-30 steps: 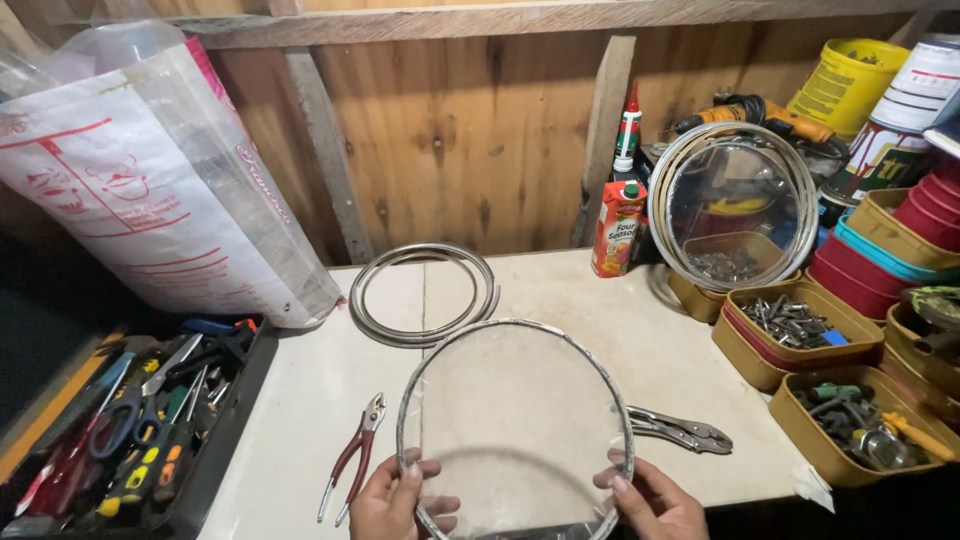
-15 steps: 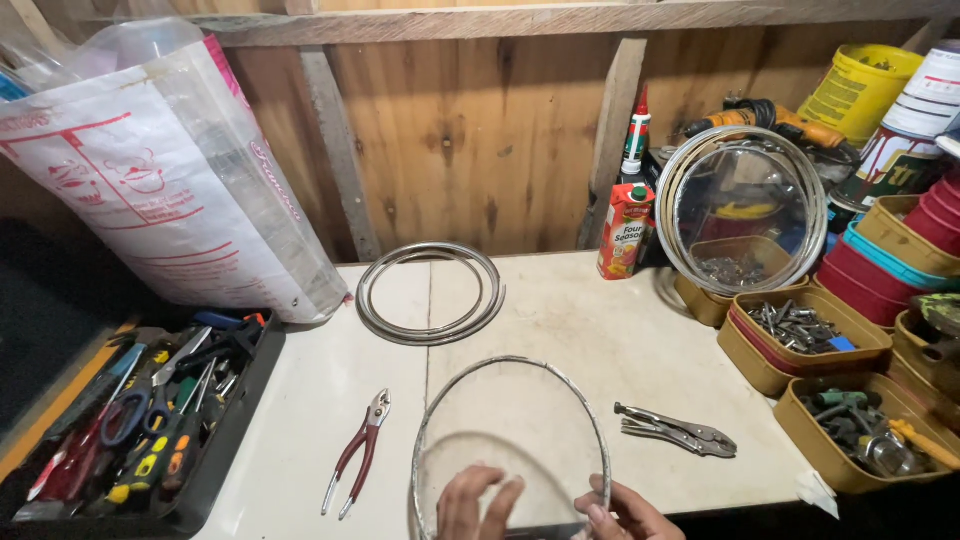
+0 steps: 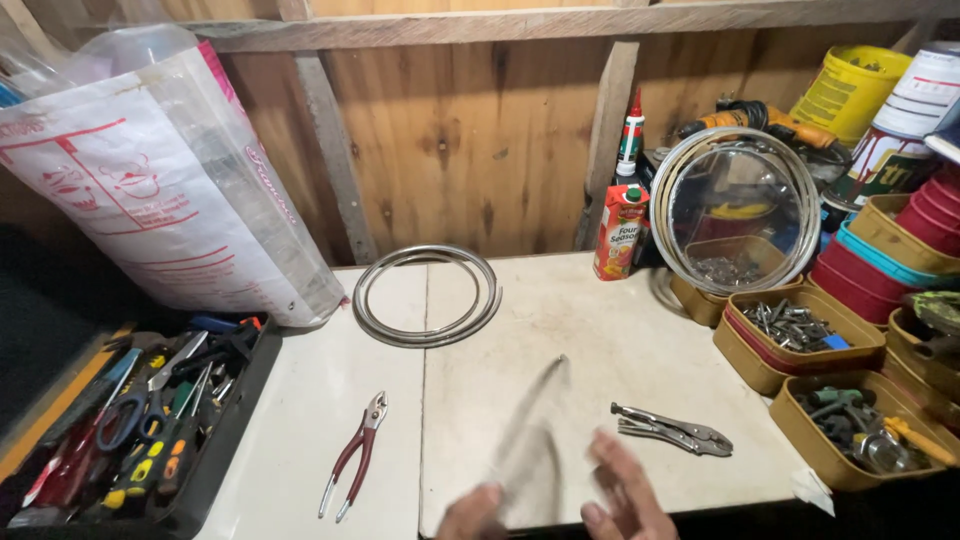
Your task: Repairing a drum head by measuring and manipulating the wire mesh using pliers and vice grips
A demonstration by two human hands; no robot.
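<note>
- A large clear plastic bag [image 3: 170,180] with red printing leans on the wooden wall at the back left; a small red-and-green carton [image 3: 620,232] stands upright at the back, just beside a glass-fronted round lid [image 3: 738,210].
- Yellow and white printed paint cans [image 3: 880,110] crowd the right corner above tan trays [image 3: 790,335] of screws.
- Both hands sit at the bottom edge: the left hand [image 3: 475,512] and right hand [image 3: 625,495] flank a motion-blurred round metal rim [image 3: 530,440]; whether either grips it cannot be told.
- 2 coiled steel rings [image 3: 428,297] lie flat behind; red-handled pliers [image 3: 355,468] left, locking pliers [image 3: 672,430] right.
</note>
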